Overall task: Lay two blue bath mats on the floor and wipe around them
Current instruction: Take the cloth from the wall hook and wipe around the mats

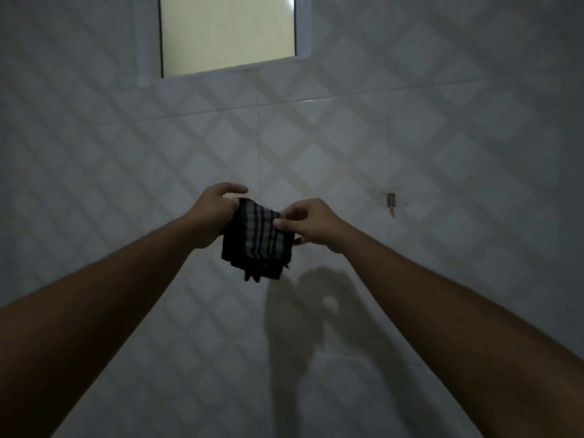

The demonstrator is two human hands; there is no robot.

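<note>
No blue bath mat shows anywhere in the view, and the floor itself is out of sight, so whether the mats are laid cannot be told. What can be judged is that the person is readying a cloth, which fits the wiping part of the task; that wiping does not appear to be under way, since the cloth is held up in the air in front of the wall.

At the centre of the view the person holds a small, dark, folded cloth with pale stripes. It looks soft and woven, doubled into a rough square, with a ragged, fringed lower edge hanging loose toward 6 o'clock. The left hand pinches its upper corner at 10 o'clock between thumb and fingers. The right hand grips the edge at 3 o'clock with thumb and fingertips closed on the fabric.

Behind them stands a glossy, pale ceramic-tiled wall with a faint diamond lattice pattern and straight grout lines. At 12 o'clock sits a white-framed rectangular panel, pale yellow inside. At 3 o'clock from the cloth, well apart, a small grey metal wall fitting juts out. The light is dim.
</note>
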